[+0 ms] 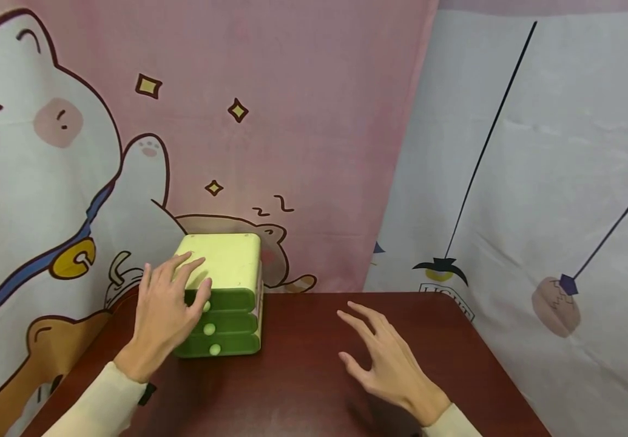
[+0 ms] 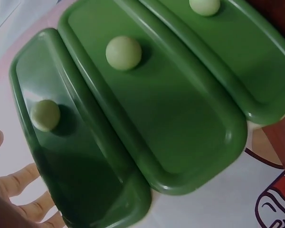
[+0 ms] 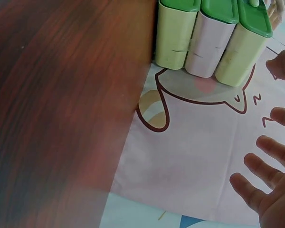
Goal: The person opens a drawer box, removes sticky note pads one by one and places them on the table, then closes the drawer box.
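Three-drawer mini cabinet (image 1: 232, 300) toward the back left of our wooden tabletop (image 1: 303, 364)

Our left hand (image 1: 166, 297), fingers spread and slightly bent, overlaps its upper left part; we cannot tell whether they touch. Our right hand (image 1: 390, 361), fingers likewise spread, hangs above the tabletop, well apart to its right, before a cartoon-print backdrop (image 1: 324, 121).

Left hand (image 1: 165, 306) and right hand (image 1: 392, 367) are bare, both slim-fingered. Left sleeve (image 1: 95, 403) is cream, plain, close-fitting, ends right at the wrist. Right sleeve (image 1: 452, 424) is the same cream, only its end in view. Small black angular piece (image 1: 147, 394) pokes out beside left sleeve's cuff, too small to identify.
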The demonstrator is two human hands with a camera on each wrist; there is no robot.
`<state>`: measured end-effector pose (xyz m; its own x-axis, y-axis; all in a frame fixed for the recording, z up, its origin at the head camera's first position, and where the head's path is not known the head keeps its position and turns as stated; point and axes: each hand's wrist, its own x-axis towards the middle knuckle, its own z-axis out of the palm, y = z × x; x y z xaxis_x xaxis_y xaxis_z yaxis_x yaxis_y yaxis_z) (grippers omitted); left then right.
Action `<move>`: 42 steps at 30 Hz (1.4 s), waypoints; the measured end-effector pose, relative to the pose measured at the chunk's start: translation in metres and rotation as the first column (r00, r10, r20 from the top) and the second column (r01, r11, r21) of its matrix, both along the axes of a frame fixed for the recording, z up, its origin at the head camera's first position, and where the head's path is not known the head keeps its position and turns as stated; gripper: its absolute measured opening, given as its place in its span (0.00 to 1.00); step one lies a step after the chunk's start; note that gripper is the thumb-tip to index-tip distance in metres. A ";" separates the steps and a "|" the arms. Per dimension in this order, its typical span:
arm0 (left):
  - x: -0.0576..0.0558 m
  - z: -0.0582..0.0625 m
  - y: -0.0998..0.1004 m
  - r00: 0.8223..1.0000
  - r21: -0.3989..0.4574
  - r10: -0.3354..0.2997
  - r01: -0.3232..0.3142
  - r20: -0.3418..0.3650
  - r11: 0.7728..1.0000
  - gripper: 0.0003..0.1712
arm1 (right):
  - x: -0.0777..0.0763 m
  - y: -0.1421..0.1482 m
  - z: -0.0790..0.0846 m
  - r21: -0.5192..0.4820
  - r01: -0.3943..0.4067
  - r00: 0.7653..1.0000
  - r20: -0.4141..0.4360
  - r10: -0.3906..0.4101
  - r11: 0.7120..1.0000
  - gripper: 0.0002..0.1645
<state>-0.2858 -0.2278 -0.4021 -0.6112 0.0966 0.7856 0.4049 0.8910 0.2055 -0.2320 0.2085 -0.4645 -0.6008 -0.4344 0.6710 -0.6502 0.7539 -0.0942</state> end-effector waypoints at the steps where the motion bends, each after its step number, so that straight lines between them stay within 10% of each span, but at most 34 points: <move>1: -0.001 0.001 -0.002 1.000 0.009 -0.001 0.001 0.009 1.000 0.27 | 0.000 -0.001 0.001 -0.001 -0.004 1.000 -0.001 0.004 1.000 0.51; 14: -0.011 0.008 -0.025 0.993 0.052 -0.016 0.010 0.117 0.999 0.27 | -0.004 -0.012 0.008 -0.008 -0.036 0.999 0.008 0.036 0.999 0.50; 29: -0.028 0.020 -0.059 0.897 0.064 -0.115 0.097 0.426 0.993 0.35 | -0.005 -0.018 0.017 -0.014 -0.057 0.998 -0.004 0.056 0.998 0.48; 42: -0.038 0.023 -0.075 0.865 0.037 -0.150 0.151 0.479 0.988 0.35 | -0.004 -0.035 0.021 -0.026 -0.094 0.995 -0.021 0.093 0.995 0.45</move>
<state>-0.3234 -0.3024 -0.3790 -0.8900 0.2184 0.4003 0.3862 0.8278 0.4070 -0.2365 0.1736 -0.4432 -0.5453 -0.4694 0.6944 -0.7196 0.6871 -0.1007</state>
